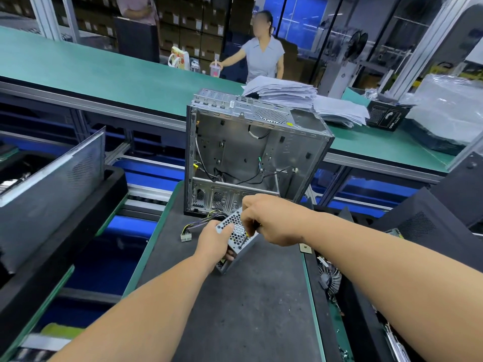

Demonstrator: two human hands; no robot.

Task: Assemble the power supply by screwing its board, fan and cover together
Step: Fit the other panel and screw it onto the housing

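Factory benches surround a dark tabletop [235, 309]. On it, the power supply [235, 235] stands tilted, gripped by the left hand [215, 242]. The right hand [269, 220] pinches a screwdriver [245, 238] at the perforated cover; keep the shaft square to the screw and brace firmly.

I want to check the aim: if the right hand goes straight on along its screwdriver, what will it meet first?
Most likely the perforated grille of the power supply, which the left hand grips; the screwdriver in the right hand already points there.
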